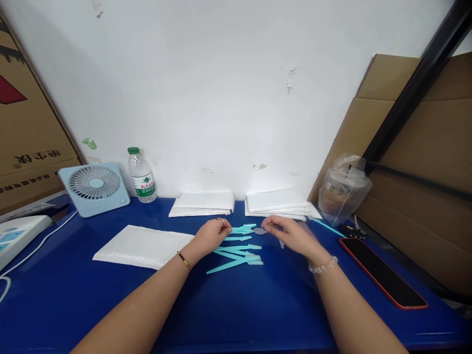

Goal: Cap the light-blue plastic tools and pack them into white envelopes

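Observation:
Several thin turquoise plastic sticks lie in a loose heap on the blue table. My left hand, wearing a ring and a bracelet, has its fingers curled around the ends of a few turquoise sticks. My right hand, with a bead bracelet on the wrist, pinches a small clear piece at the tip of those sticks. Both hands meet just above the heap.
A white padded envelope lies to the left. Two stacks of white envelopes sit by the wall. A small fan, a water bottle, a bagged drink cup and a phone stand around.

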Motion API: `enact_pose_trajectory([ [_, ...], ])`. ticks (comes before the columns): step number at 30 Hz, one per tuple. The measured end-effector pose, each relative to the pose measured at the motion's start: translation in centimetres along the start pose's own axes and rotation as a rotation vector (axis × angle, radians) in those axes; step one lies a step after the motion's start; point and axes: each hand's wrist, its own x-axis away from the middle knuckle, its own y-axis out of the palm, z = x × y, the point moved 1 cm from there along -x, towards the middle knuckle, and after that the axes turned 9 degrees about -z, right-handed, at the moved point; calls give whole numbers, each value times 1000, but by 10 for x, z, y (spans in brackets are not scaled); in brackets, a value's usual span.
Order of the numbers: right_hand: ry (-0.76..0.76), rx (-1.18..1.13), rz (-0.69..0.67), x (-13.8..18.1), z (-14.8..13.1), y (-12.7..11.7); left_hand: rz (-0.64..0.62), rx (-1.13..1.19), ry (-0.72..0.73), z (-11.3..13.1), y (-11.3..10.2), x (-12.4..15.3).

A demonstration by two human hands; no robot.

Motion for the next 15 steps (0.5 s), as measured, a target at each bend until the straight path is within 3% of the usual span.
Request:
enact_pose_trajectory([
  [4,-45,-352,227,-9,2,3,-30,90,16,-2,2,-2],
  [7,-35,-490,266,-13,4,10,-56,139,20,-2,3,-3],
  [15,-17,-580,329,-17,11,15,-61,177,12,1,2,-1],
])
